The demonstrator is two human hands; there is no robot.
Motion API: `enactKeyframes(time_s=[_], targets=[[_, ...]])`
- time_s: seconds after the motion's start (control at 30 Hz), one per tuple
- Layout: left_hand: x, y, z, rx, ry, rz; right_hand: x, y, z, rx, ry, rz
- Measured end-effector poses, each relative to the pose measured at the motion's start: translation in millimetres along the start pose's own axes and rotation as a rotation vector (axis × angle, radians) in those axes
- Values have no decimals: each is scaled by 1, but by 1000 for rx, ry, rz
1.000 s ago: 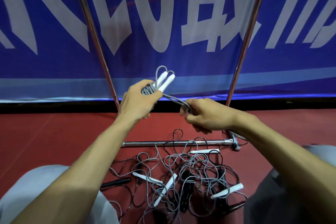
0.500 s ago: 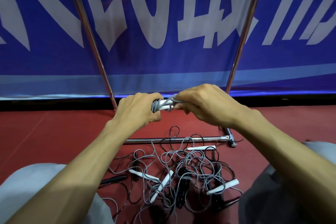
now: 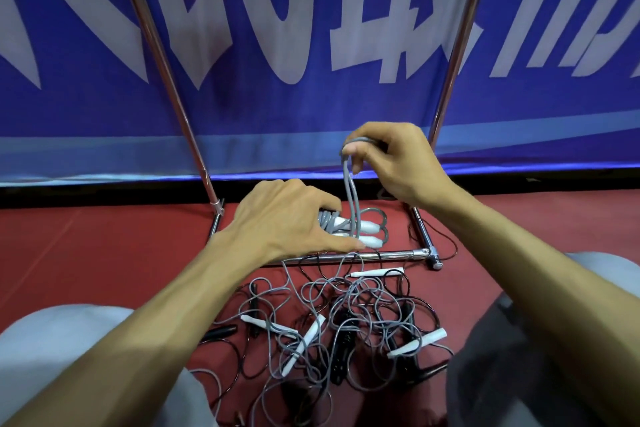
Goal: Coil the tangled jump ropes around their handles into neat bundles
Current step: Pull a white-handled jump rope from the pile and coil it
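My left hand [image 3: 287, 218] grips a grey jump rope bundle [image 3: 360, 229] by its two white handles, which point to the right with grey cord wound round them. My right hand [image 3: 391, 163] is raised above the bundle and pinches a doubled loop of the same grey cord [image 3: 349, 191], which runs down to the handles. Below my hands, a tangled pile of grey and black jump ropes [image 3: 346, 319] with several white and black handles lies on the red floor.
A chrome metal frame has a horizontal bar [image 3: 363, 255] on the floor just under the bundle and two slanted poles [image 3: 166, 62] rising in front of a blue banner [image 3: 277, 45]. My knees, in grey trousers [image 3: 62, 350], flank the pile.
My right hand has lifted away from the handles, drawing a loop of cord upward. My left hand has lowered with the bundle, and the handles now point right.
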State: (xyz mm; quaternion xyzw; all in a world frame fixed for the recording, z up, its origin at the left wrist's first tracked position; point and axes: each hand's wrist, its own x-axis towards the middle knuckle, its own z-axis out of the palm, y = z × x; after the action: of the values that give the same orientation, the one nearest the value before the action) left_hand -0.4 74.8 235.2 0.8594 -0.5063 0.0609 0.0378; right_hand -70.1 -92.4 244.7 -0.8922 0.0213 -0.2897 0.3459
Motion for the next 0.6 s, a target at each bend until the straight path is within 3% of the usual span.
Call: enactKeyframes(time_s=[0.1,0.2,0.33,0.43,0.6], targets=[[-2,0,-3,-84,48,-5,3,9,2,217,66,127],[-2,-6,-6,-244,8,-57,3,19,9,261,56,191],[1,-21,-8,-683,11,-138,4,27,16,126,47,226],[2,-28,-15,-1070,82,-220,-3,20,18,-135,-97,260],[1,-34,-19,-1373,104,-289,-10,6,28,-232,-276,197]])
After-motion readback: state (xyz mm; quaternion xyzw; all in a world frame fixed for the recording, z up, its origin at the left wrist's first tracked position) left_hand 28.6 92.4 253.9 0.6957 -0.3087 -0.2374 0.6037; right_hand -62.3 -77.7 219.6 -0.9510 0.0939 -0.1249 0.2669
